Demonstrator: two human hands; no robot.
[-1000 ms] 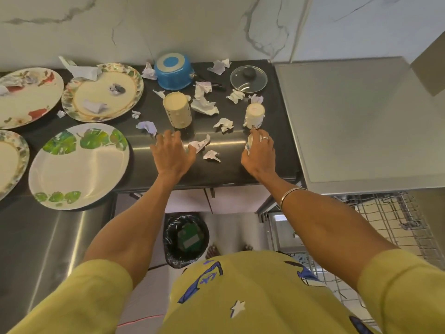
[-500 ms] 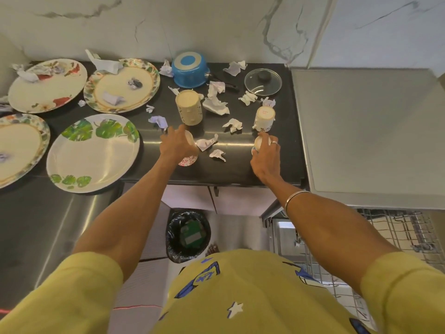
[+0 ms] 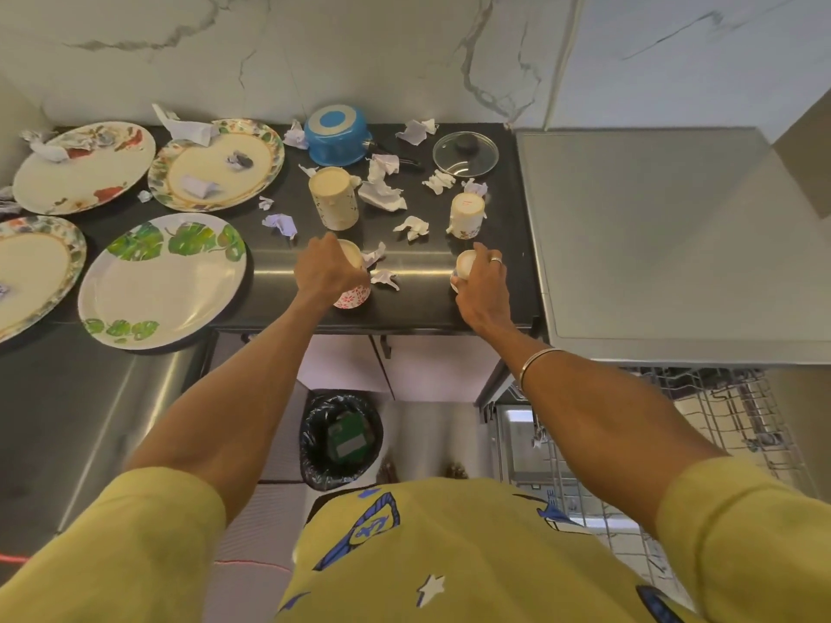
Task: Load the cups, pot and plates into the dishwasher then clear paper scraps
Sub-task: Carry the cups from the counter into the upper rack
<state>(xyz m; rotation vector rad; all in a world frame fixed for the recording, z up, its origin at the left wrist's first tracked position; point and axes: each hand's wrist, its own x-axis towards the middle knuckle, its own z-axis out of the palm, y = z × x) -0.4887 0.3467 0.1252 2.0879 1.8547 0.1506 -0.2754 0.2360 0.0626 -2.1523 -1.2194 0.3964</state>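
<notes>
The left hand (image 3: 326,267) is curled over a floral cup (image 3: 353,293) near the front edge of the dark bench (image 3: 418,308), fingers wrapped round its side so that only the pale upturned base and the red-flowered lower wall show. The right hand (image 3: 483,285), a ring on one finger, grips a small white cup (image 3: 465,265) close to the bench's front right corner; its fingers close round the cup's side and the round pale top shows above them (whether that cup rests on the bench or is just lifted I cannot tell).

Behind the left hand stands a tall cream cup (image 3: 333,197), upside down, and behind the right hand another pale cup (image 3: 467,214), also inverted. At the back edge a blue pot (image 3: 335,134) sits bottom up, with a glass lid (image 3: 465,148) lying flat to its right near the back right corner. Crumpled paper scraps (image 3: 382,195) lie scattered among the cups and pot; one lies between the two hands, just beside the floral cup.

On the bench's left part lie four plates: a leaf-patterned plate (image 3: 162,281) by the front edge, two flowered ones behind it, and one cut off by the frame's left side. Some of them carry paper scraps.

Below to the right, the wire dishwasher rack (image 3: 728,424) stands pulled out.
</notes>
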